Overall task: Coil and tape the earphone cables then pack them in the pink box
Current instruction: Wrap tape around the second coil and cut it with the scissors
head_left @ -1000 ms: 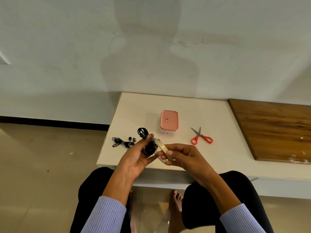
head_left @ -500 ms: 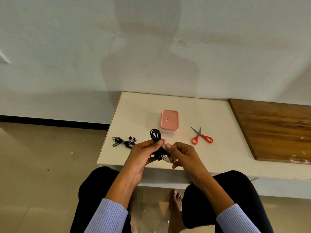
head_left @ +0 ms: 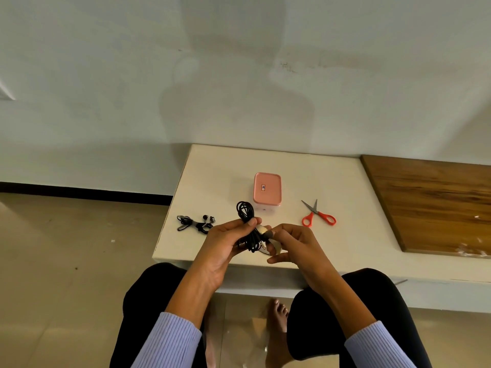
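**Tape Meets the Black Cable**

A plain white wall fills the top of the frame, and a white desk [head_left: 265, 166] sits in the middle, with a wood board [head_left: 430, 203] at the right. The pink box [head_left: 267, 188] stands shut near the middle of the desk. Red scissors [head_left: 317, 216] lie to its right. A second earphone [head_left: 195, 223] lies at the left, already bunched up.

Low in the middle, the left hand [head_left: 225, 243] has its grip closed tight on a coil [head_left: 248, 224] of black cable. The coil is long and thin. It runs up and down, with its loop poking out above the thumb toward the box. The plug shows at the bottom.

The right hand [head_left: 295, 245] is just beside it, touching on the coil's right side. It pinches a roll of tape [head_left: 273, 248], and its fingertip presses a bit of tape to the coil's middle. So the tape likely has to go around the coil, across its long way. The right hand is the nearer one for that.
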Motion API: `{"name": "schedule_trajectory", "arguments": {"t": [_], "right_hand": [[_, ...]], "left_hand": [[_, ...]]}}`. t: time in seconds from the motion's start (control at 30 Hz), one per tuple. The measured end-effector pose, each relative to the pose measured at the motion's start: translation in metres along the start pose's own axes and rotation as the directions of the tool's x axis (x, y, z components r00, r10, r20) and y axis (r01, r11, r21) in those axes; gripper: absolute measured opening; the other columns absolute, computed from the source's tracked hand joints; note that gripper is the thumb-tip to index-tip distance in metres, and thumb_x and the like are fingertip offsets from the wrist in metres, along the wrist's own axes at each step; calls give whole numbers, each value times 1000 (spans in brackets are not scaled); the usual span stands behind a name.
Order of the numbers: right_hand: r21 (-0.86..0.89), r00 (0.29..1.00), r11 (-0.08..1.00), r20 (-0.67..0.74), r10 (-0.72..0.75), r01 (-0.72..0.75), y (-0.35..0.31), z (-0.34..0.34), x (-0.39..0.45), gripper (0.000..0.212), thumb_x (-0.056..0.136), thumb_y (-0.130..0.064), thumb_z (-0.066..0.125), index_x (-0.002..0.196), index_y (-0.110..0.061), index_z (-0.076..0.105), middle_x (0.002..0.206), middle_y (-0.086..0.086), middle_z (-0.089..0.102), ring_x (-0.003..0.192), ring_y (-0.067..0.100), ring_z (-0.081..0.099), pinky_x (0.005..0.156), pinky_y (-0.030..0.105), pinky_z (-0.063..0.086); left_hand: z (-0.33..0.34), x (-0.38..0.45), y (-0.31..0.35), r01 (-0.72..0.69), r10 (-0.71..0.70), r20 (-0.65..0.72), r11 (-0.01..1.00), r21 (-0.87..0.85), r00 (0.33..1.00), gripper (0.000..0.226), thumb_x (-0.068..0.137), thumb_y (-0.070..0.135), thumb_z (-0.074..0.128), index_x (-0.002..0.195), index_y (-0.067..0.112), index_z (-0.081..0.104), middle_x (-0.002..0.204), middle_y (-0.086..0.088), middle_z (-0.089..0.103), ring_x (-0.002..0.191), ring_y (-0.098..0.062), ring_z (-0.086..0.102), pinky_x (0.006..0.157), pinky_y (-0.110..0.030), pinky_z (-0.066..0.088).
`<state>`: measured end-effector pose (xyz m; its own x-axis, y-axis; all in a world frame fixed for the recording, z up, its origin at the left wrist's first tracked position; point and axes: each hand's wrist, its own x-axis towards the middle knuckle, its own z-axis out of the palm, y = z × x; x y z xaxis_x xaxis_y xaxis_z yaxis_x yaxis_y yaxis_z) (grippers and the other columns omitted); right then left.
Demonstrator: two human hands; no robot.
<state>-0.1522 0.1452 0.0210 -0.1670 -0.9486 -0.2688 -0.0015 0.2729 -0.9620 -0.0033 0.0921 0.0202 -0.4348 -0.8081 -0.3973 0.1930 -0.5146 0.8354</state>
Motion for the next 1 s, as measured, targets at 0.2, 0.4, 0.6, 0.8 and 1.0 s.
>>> {"name": "schedule_trajectory", "arguments": {"t": [0.2,0.4,0.6,0.8,1.0], "right_hand": [[73,998,997,66,7,-12,-3,-6,-2,22,94,-8,50,85,0,68,70,10,66,69,18,65,67,31,57],[151,989,987,144,35,-57,-4,-9,-2,18,93,-5,52,93,-8,70,83,9,74,79,18,70,69,25,56],[67,974,997,218,-53,39,-2,-13,-3,20,88,-11,58,105,-10,68,96,5,74,89,16,70,71,21,54],[-147,974,982,209,-87,119,3,-12,0,15,91,-19,57,99,-19,70,89,-1,74,85,13,68,70,22,56],[-132,997,988,16,-79,81,12,0,3,18,92,-24,57,83,-14,69,74,5,66,66,9,62,64,24,56]], "left_hand": [[-2,3,2,25,-25,1,997,-68,1000,25,72,26,67,91,12,74,98,-13,73,96,-17,69,81,-29,49],[-3,5,3,40,-41,-4,991,-127,999,19,81,22,63,94,10,70,95,-14,74,90,-17,70,82,-31,50],[-6,8,2,65,-73,-30,976,-209,997,19,78,23,64,93,10,67,90,-11,74,88,-18,70,82,-31,50],[-8,8,2,77,-99,-55,946,-314,994,10,89,18,57,92,12,65,82,-7,74,86,-19,71,79,-32,50],[-8,7,-4,118,-118,5,991,-64,993,21,77,27,66,93,15,72,104,-12,72,100,-23,65,85,-43,53]]}}
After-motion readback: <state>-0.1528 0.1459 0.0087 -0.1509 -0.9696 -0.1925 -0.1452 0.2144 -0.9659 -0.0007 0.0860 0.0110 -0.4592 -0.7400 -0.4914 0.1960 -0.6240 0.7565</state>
